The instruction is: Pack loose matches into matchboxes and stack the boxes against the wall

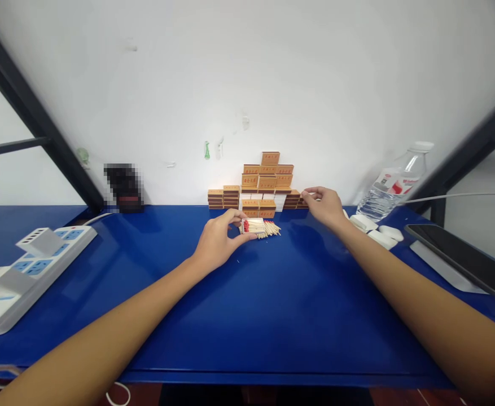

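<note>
Between its thumb and fingers, my left hand [218, 239] grips a matchbox tray [254, 225], whose red-tipped matches show from above. Loose matches [271, 229] lie in a small pile against the tray's right end. Behind it stands a stepped stack of orange-brown matchboxes [268, 181] close to the wall, with some pale box sides showing in the lower middle. My right hand [324, 206] is closed at the stack's right end, its fingertips on a small matchbox [302, 202] there; the fingers partly cover that box.
On the blue table [247, 316], a power strip [39, 270] with plugged-in adapters lies at left. A pixelated dark object [125, 189] stands by the wall. At right are a water bottle [393, 183], white adapters [380, 234] and a propped phone [463, 254].
</note>
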A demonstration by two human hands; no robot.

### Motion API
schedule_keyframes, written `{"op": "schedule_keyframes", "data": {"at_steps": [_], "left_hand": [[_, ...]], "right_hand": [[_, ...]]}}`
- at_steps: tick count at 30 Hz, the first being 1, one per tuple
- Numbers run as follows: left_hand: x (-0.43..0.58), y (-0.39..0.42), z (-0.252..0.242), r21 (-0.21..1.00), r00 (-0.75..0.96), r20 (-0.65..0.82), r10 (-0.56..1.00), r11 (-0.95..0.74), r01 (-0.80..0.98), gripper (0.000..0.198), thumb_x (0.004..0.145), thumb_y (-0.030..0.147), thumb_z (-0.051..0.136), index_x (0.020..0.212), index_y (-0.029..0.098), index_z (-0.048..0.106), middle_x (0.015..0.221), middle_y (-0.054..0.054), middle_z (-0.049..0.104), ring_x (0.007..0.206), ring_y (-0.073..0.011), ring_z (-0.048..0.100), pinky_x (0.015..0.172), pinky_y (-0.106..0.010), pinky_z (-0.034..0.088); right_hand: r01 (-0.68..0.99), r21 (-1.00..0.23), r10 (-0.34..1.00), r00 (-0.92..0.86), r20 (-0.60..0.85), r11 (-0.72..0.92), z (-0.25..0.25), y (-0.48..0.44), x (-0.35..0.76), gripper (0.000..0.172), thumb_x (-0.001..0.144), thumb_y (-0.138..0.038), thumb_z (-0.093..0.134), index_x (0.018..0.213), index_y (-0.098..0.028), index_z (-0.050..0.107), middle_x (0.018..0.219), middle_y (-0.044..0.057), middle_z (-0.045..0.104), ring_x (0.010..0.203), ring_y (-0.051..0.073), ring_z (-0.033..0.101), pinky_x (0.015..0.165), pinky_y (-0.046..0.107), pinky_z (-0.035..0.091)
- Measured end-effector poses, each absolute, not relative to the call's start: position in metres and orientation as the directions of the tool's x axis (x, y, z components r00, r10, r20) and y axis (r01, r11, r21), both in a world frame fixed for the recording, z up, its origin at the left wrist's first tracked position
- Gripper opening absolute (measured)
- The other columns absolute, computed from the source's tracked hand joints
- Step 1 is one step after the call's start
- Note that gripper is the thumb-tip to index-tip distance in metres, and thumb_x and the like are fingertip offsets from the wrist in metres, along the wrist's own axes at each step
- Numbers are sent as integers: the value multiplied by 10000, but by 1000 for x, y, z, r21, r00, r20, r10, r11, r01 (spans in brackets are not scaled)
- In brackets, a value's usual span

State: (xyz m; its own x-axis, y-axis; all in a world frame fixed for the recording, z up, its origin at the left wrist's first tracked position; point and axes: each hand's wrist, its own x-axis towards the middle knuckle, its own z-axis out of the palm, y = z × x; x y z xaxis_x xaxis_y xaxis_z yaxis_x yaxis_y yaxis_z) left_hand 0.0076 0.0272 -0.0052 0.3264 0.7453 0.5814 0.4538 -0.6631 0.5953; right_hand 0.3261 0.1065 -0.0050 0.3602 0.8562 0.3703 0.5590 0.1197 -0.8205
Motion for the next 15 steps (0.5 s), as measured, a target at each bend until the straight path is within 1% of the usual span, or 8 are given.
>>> {"op": "schedule_keyframes", "data": {"at_steps": [2, 3, 4, 6, 8, 10, 12, 15], "left_hand": [[7, 28, -5, 564, 358, 587, 726, -684, 463, 372, 834, 334, 882, 1128, 244, 673, 1106, -29, 785, 1020, -226, 748, 845, -363, 594], [7, 28, -5, 546, 376, 589, 716, -695, 467, 371, 833, 343, 883, 1129, 249, 680, 1106, -28, 783, 1018, -230, 741, 860, -375, 588], [7, 28, -5, 532, 391, 591, 705, -706, 468, 372, 829, 351, 886, 1129, 253, 688, 1106, -26, 781, 1017, -233, 733, 878, -387, 581], [7, 29, -6, 520, 413, 596, 689, -722, 456, 380, 821, 349, 893, 1136, 257, 700, 1120, -26, 780, 1029, -236, 721, 913, -401, 566], [7, 30, -7, 521, 421, 601, 679, -732, 439, 394, 821, 329, 894, 1158, 257, 702, 1148, -30, 779, 1044, -236, 714, 927, -400, 556], [7, 31, -7, 519, 427, 604, 673, -739, 431, 403, 825, 313, 892, 1175, 257, 700, 1159, -29, 779, 1046, -233, 708, 925, -395, 548], [6, 31, -8, 517, 433, 603, 670, -742, 427, 399, 829, 311, 890, 1176, 259, 701, 1153, -24, 780, 1044, -231, 704, 922, -393, 543], [7, 30, -8, 518, 442, 595, 671, -741, 428, 395, 837, 315, 883, 1186, 270, 704, 1150, -24, 779, 1063, -236, 699, 939, -403, 545]], "right_hand": [[633, -761, 813, 364, 454, 141, 3, 94, 320, 258, 874, -423, 724, 969, -183, 736, 820, 91, 732, 806, 248, 672, 783, 369, 519], [658, -735, 822, 322, 469, 162, 7, 85, 314, 277, 878, -455, 718, 929, -184, 738, 794, 83, 721, 757, 231, 650, 748, 356, 506], [640, -743, 868, 242, 435, 194, 12, 75, 307, 319, 883, -497, 711, 866, -179, 736, 750, 77, 707, 688, 206, 620, 683, 335, 485], [542, -807, 971, -91, 221, 235, 19, 54, 289, 417, 889, -590, 690, 834, -181, 743, 738, 57, 707, 571, 152, 534, 566, 300, 415], [489, -838, 945, -316, 89, 242, 24, 36, 272, 465, 890, -637, 682, 777, -189, 736, 724, 32, 692, 540, 120, 482, 526, 277, 358], [458, -853, 926, -372, 71, 250, 27, 24, 260, 476, 886, -650, 689, 766, -192, 734, 689, 12, 655, 557, 115, 469, 523, 266, 333], [437, -870, 930, -361, 61, 227, 27, 20, 254, 472, 871, -655, 707, 771, -194, 738, 671, 2, 627, 564, 114, 452, 515, 263, 307], [438, -880, 931, -364, 14, 185, 25, 20, 254, 483, 862, -658, 714, 711, -200, 717, 633, -4, 599, 539, 111, 411, 505, 272, 277]]}}
